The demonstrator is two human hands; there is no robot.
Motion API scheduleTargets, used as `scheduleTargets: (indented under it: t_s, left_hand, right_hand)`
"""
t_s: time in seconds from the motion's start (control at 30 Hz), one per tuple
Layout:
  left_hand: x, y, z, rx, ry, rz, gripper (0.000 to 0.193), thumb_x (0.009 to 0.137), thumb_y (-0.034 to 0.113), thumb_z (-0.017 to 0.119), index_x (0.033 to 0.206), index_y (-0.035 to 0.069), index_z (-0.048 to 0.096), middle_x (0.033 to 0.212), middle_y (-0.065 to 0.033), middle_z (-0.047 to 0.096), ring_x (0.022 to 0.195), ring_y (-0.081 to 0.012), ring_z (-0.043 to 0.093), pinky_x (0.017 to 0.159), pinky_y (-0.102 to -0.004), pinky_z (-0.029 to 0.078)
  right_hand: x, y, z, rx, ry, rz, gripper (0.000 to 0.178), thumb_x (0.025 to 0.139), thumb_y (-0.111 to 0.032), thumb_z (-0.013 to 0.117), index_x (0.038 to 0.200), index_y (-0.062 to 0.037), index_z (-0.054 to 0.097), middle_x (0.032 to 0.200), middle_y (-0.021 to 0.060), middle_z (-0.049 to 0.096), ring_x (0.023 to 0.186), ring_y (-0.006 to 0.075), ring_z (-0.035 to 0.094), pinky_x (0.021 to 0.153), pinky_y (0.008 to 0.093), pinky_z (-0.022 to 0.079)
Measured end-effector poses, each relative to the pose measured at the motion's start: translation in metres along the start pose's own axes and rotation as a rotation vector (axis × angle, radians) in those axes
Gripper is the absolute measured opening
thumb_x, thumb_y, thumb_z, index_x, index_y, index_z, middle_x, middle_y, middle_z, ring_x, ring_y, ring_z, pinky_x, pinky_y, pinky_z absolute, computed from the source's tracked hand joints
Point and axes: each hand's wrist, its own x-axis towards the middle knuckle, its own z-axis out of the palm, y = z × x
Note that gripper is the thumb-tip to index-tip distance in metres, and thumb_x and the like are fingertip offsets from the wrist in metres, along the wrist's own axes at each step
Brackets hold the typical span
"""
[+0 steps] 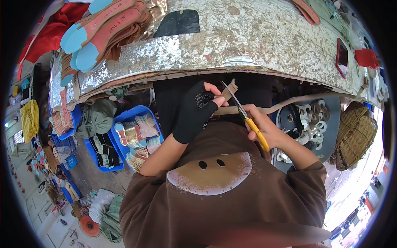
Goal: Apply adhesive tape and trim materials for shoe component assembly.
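My left hand (194, 108), in a black fingerless glove with small light dots, pinches a beige strip (295, 100) between thumb and fingers. One short end of the strip sticks up past the fingertips. From there it passes behind the scissors and my right hand, then stretches right toward the table's edge. My right hand (266, 124), bare, is closed round the yellow handles of a pair of scissors (257, 131). The blades point up and left, crossing in front of the strip close to my left fingertips. Whether they touch the strip I cannot tell.
The worn table (248, 45) spans the front. Shoe insoles (111, 25) are stacked at its left, with a black patch (178, 22) beside them and a phone (341, 58) at right. Below stand blue crates (138, 111), a grey tub (331, 124) of rolls and a wicker basket (356, 134).
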Motion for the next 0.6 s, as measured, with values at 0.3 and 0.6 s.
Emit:
scheduleTargets:
  t_s: [0.3, 0.6]
  left_hand:
    - [-0.004, -0.001, -0.003, 0.033, 0.047, -0.011, 0.014, 0.091, 0.007, 0.065, 0.101, 0.003, 0.057, 0.088, -0.0062, 0.066, 0.079, -0.0095, 0.065, 0.059, -0.0184, 0.046]
    - [-0.009, -0.011, 0.001, 0.008, -0.033, -0.121, 0.011, 0.09, 0.008, 0.067, 0.095, -0.001, 0.065, 0.078, -0.0026, 0.062, 0.066, -0.0061, 0.057, 0.06, -0.0222, 0.046]
  right_hand:
    - [-0.006, 0.01, 0.004, 0.001, -0.017, 0.087, 0.073, 0.081, -0.055, 0.071, 0.123, -0.0042, 0.041, 0.074, 0.003, 0.044, 0.068, 0.0158, 0.04, 0.062, 0.0303, 0.037]
    - [-0.011, 0.01, 0.009, 0.135, -0.046, 0.015, 0.082, 0.082, -0.067, 0.063, 0.126, -0.0026, 0.039, 0.079, 0.0037, 0.046, 0.07, 0.0147, 0.042, 0.064, 0.0284, 0.037]
